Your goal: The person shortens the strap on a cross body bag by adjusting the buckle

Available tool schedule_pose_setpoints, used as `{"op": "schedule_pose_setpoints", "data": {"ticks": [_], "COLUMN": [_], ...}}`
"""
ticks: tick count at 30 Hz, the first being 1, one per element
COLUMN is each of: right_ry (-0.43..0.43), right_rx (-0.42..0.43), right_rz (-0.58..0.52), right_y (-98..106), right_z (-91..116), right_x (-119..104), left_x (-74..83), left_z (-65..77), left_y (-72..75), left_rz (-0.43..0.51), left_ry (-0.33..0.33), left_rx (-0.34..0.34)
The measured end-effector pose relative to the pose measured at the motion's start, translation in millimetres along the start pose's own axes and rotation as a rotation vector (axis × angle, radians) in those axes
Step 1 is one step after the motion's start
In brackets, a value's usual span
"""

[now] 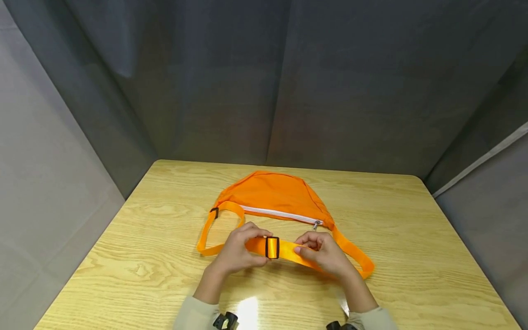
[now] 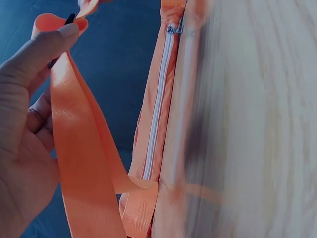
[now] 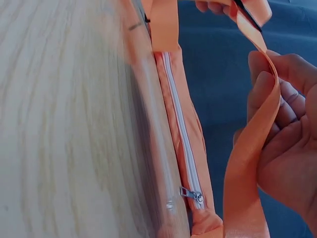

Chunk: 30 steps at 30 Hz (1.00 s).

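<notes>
The fingers of the left hand (image 1: 241, 250) are clamped, thumb below and index finger above, on a black slider (image 1: 278, 248) in front of the bag's near edge, with the orange strap (image 1: 294, 251) threaded through it. To the right of that, yet before the bag, the right hand (image 1: 323, 252) pinches the same strap between thumb and fingers. The orange bag (image 1: 274, 192) itself lies just beyond both hands, its white zipper (image 1: 284, 213) running along its near edge and the zip pull (image 1: 316, 224) sitting at its right end. From that end the strap swings out and curls back toward the right hand; off the bag's left end it makes a loose loop, with a second black fitting (image 1: 214, 212) there. The counter (image 1: 412, 247) spreads out under the bag, and a dark curtain (image 1: 214, 91) hangs behind it. The step in hand looks like adjusting the strap at the slider. The next move would probably call for steadying the slider while drawing webbing through it, keeping the strap flat so it does not twist.
</notes>
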State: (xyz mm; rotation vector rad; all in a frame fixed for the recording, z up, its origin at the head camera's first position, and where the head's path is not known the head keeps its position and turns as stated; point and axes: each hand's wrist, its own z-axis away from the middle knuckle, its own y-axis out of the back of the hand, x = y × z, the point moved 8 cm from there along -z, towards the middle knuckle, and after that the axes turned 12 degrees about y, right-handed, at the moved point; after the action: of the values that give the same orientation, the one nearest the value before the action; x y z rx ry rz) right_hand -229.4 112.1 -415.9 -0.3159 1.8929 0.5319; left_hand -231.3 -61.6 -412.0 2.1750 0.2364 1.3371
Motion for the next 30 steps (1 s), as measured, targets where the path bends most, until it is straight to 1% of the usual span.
{"op": "schedule_pose_setpoints", "data": {"ticks": [6,8,13,17,21,24,27,30], "right_ry": [0.046,0.058,0.073,0.068,0.068,0.062,0.033,-0.004], "right_rx": [-0.013,-0.017,-0.029,-0.034,-0.036,-0.045,-0.044,-0.033], "right_rz": [-0.035,-0.053,-0.084,-0.091,-0.120,-0.162,-0.138,-0.061], "right_y": [4,4,2,0,-4,-8,-9,-4], "right_z": [2,2,0,-1,-3,-5,-5,-2], "right_x": [22,25,26,25,25,25,26,28], "left_x": [-0.6,0.5,4.9,6.6,6.3,6.5,7.2,7.3], "left_z": [-0.1,-0.4,-1.6,-1.9,-2.5,-3.1,-3.5,-3.7], "left_y": [0.3,0.5,0.5,-1.6,-6.0,-10.3,-12.5,-10.7], "left_rz": [-0.003,-0.005,-0.005,0.001,0.013,0.025,0.032,0.024], "left_ry": [-0.013,-0.010,-0.026,-0.040,-0.038,-0.036,-0.031,-0.018], "left_rx": [-0.010,-0.008,-0.005,-0.008,-0.026,-0.045,-0.056,-0.045]}}
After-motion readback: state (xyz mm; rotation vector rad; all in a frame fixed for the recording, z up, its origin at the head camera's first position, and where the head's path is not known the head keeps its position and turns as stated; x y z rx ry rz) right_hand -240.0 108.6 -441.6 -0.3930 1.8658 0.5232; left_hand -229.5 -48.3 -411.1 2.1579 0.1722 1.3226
